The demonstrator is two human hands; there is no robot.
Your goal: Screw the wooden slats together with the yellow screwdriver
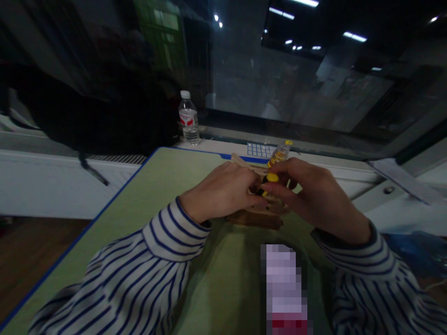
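Observation:
My left hand (223, 190) and my right hand (314, 197) meet over a small wooden model (256, 215) made of thin pale sticks on a darker wooden base, resting on the green table (167, 186). The right fingers pinch a small yellow and black piece (268, 180) just above the sticks. The left fingers curl closed against the wooden sticks beside that piece. A small glue bottle (279, 155) with a yellow cap lies just behind the hands. Both arms wear blue-and-white striped sleeves.
A clear water bottle (189, 119) stands on the white ledge beyond the table's far left corner. A blue gridded sheet (259, 150) lies at the table's far edge. A blurred-out object (284, 288) sits near me. A dark window runs behind.

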